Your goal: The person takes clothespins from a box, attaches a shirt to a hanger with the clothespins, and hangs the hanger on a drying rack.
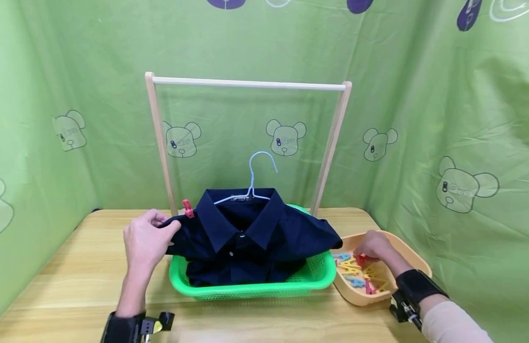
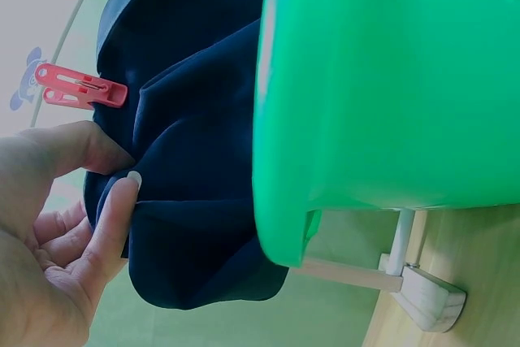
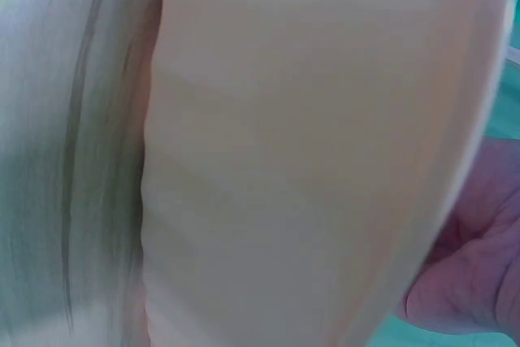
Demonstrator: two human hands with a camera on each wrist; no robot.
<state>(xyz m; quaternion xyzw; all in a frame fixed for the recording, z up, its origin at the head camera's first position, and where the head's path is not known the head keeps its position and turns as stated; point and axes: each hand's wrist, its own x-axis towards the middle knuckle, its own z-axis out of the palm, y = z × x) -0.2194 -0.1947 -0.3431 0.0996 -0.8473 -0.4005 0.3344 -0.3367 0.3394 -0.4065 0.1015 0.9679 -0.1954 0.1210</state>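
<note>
A dark navy collared shirt [image 1: 256, 257] lies in a green basket [image 1: 247, 289], with a light blue wire hanger [image 1: 252, 178] in its collar. My left hand [image 1: 146, 240] pinches the shirt's shoulder on the left between thumb and fingers. Close by that grip, a red clothespin [image 2: 81, 87] is clipped on the shirt. My right hand [image 1: 376, 245] reaches into an orange basket [image 1: 412, 250], fingers bent down at a red clothespin [image 1: 362, 259]. In the right wrist view the basket wall hides its fingertips, so I cannot tell whether they grip that clothespin.
Yellow clothespins [image 1: 350, 267], blue ones [image 1: 354, 282] and another red one [image 1: 370, 287] lie in the orange basket. Behind the green basket stands a wooden rack with a white crossbar [image 1: 247, 83]. Green curtains surround the wooden table [image 1: 76, 267].
</note>
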